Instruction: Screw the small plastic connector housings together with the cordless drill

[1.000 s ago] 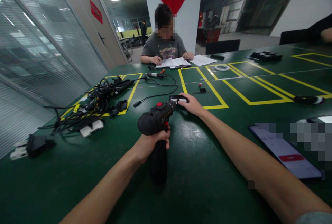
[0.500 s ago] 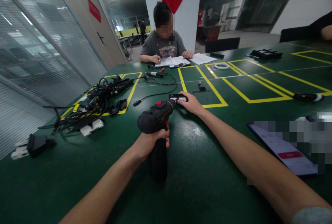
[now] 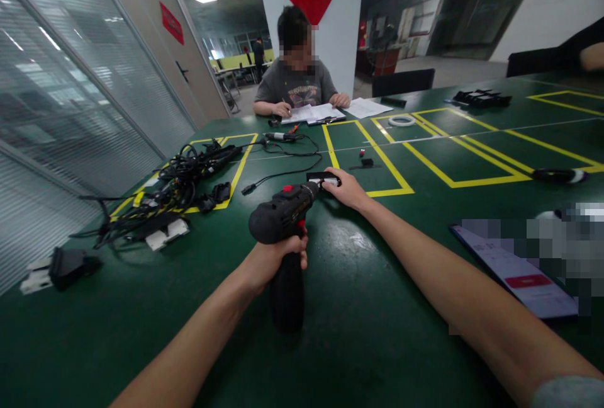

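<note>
My left hand (image 3: 276, 261) is wrapped round the handle of a black cordless drill (image 3: 278, 216) with a red trigger. The drill points away from me, its chuck up against a small black-and-white part (image 3: 325, 177). That part is gripped by my right hand (image 3: 348, 189), thumb and fingers closed on its right side. Whether the drill's tip touches the part, I cannot tell, as the chuck covers the spot. A thin black cable (image 3: 278, 174) lies on the green table (image 3: 358, 282) just beyond the drill.
Tangled black cables (image 3: 189, 172) and black-and-white parts (image 3: 167, 232) lie at left. Yellow tape (image 3: 391, 192) marks rectangles; a tape roll (image 3: 402, 121) sits farther back. At right is a tablet-like screen (image 3: 514, 269). Across the table a person (image 3: 302, 84) writes on papers (image 3: 323, 112).
Both hands keep their hold, and the drill stays against the part. Only a very slight shift of the whole view shows.
</note>
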A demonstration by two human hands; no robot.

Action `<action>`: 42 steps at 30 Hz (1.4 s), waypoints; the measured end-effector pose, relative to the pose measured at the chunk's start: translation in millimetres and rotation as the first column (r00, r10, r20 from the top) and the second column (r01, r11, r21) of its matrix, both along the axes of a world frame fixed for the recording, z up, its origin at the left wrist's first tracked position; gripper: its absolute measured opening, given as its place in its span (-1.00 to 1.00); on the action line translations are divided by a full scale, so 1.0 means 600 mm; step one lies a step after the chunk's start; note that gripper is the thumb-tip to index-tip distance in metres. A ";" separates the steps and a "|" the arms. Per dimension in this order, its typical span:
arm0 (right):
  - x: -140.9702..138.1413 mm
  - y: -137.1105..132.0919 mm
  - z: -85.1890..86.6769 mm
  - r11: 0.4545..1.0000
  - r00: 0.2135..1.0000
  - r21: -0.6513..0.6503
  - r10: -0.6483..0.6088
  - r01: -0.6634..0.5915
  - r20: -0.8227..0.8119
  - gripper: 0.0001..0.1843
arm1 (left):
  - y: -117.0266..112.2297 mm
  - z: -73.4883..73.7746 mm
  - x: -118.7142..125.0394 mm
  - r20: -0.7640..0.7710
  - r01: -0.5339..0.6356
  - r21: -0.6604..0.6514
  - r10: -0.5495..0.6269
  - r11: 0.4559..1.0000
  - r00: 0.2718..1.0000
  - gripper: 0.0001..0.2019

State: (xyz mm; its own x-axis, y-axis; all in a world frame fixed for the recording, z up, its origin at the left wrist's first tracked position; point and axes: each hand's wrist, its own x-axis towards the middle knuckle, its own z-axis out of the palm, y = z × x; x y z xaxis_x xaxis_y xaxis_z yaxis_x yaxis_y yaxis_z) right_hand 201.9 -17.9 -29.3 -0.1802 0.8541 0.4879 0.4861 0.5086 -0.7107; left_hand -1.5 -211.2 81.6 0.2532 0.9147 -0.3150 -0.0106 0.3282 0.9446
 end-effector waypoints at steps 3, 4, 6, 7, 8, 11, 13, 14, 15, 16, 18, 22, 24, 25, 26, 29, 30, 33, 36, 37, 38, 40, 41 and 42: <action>0.000 -0.001 0.001 1.000 1.000 0.000 -0.001 0.001 -0.003 -0.57 | 0.001 -0.004 -0.004 -0.010 0.032 0.008 -0.032 0.999 0.999 -0.80; 0.000 -0.001 0.001 1.000 1.000 0.003 -0.002 0.002 -0.004 -0.57 | 0.001 -0.005 -0.005 -0.015 0.040 0.012 -0.040 0.999 0.999 -0.81; 0.000 -0.001 0.001 1.000 1.000 0.009 -0.003 0.003 -0.003 -0.57 | 0.002 -0.007 -0.006 -0.026 0.046 0.015 -0.046 0.999 0.999 -0.83; 0.000 -0.001 0.000 1.000 1.000 0.008 -0.002 0.002 -0.001 -0.58 | 0.002 -0.008 -0.006 -0.028 0.045 0.016 -0.044 0.999 0.999 -0.83; 0.000 -0.001 0.001 1.000 1.000 0.004 0.000 0.000 0.001 -0.59 | 0.002 -0.007 -0.006 -0.027 0.042 0.019 -0.042 0.999 0.999 -0.84; 0.000 -0.001 0.001 1.000 1.000 -0.009 0.002 -0.002 -0.002 -0.59 | 0.000 -0.005 -0.002 -0.010 0.021 0.035 -0.021 0.999 1.000 -0.84; 0.000 -0.001 0.002 1.000 1.000 -0.009 0.002 -0.002 -0.003 -0.58 | -0.001 -0.002 0.000 -0.013 0.008 0.045 -0.008 0.999 1.000 -0.84; 0.000 -0.001 0.002 1.000 1.000 -0.011 0.000 0.000 -0.003 -0.57 | -0.002 -0.002 0.001 -0.019 0.004 0.046 -0.004 0.999 1.000 -0.84; 0.000 -0.001 0.002 1.000 1.000 -0.014 -0.002 0.002 -0.003 -0.56 | -0.002 -0.002 0.002 -0.026 0.006 0.043 -0.005 0.999 1.000 -0.85; 0.000 -0.001 0.001 1.000 1.000 -0.018 -0.004 0.004 -0.006 -0.55 | -0.002 -0.002 0.002 -0.031 0.008 0.040 -0.006 0.999 0.999 -0.84; 0.001 0.001 0.000 1.000 1.000 -0.021 -0.003 0.002 -0.011 -0.54 | -0.001 -0.003 0.001 -0.034 0.011 0.028 -0.010 1.000 0.999 -0.83; 0.001 0.003 -0.002 1.000 1.000 -0.009 -0.007 0.007 0.001 -0.56 | -0.001 -0.005 0.000 -0.027 0.009 0.007 -0.009 1.000 1.000 -0.82; 0.001 0.003 -0.001 1.000 1.000 -0.006 -0.008 0.008 0.007 -0.57 | -0.002 -0.003 0.001 -0.014 0.001 0.023 -0.001 1.000 1.000 -0.81; 0.001 0.002 -0.001 1.000 1.000 -0.005 -0.006 0.007 0.008 -0.57 | -0.002 -0.002 0.002 -0.008 -0.002 0.034 0.003 0.999 1.000 -0.81; 0.001 0.001 0.000 1.000 1.000 -0.005 -0.006 0.006 0.007 -0.57 | -0.002 -0.001 0.002 -0.005 -0.006 0.041 0.006 0.999 1.000 -0.80; 0.001 -0.001 0.002 1.000 1.000 -0.012 -0.008 0.008 0.005 -0.55 | -0.003 0.000 0.003 -0.014 -0.006 0.043 0.007 0.999 1.000 -0.81; 0.001 -0.001 0.001 1.000 1.000 -0.011 -0.009 0.009 0.005 -0.55 | -0.003 0.000 0.003 -0.015 -0.003 0.043 0.004 0.999 1.000 -0.81; 0.001 -0.001 0.000 1.000 1.000 0.000 -0.006 0.006 0.005 -0.55 | -0.001 -0.002 0.001 -0.007 0.013 0.044 -0.012 0.999 1.000 -0.80; 0.002 0.000 -0.002 1.000 1.000 0.002 -0.007 0.007 0.004 -0.55 | 0.000 -0.005 0.001 0.000 0.023 0.047 -0.023 0.999 1.000 -0.79; 0.002 0.001 -0.002 1.000 1.000 0.000 -0.008 0.008 0.006 -0.55 | 0.001 -0.006 0.001 0.002 0.023 0.048 -0.023 0.999 1.000 -0.78; 0.003 0.001 -0.002 1.000 1.000 -0.001 -0.009 0.009 0.008 -0.55 | 0.001 -0.006 0.001 0.003 0.022 0.048 -0.022 0.999 1.000 -0.77; 0.003 0.001 -0.001 1.000 1.000 0.001 -0.004 0.004 0.013 -0.55 | 0.002 -0.006 0.001 0.005 0.021 0.042 -0.022 0.999 1.000 -0.75; 0.003 0.001 -0.001 1.000 1.000 0.002 -0.002 0.002 0.014 -0.55 | 0.002 -0.006 0.001 0.005 0.020 0.041 -0.020 0.999 1.000 -0.75; 0.003 0.001 0.000 1.000 1.000 0.002 -0.002 0.002 0.013 -0.55 | 0.002 -0.006 0.001 0.004 0.020 0.040 -0.020 0.999 1.000 -0.75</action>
State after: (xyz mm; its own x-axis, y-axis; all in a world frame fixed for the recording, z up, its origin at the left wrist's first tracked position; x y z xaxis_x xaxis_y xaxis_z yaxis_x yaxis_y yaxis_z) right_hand 203.6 -17.2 -29.5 -0.1853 0.8532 0.4876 0.4965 0.5095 -0.7028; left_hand -1.0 -210.1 78.1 0.2730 0.9213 -0.2770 -0.0085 0.2902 0.9569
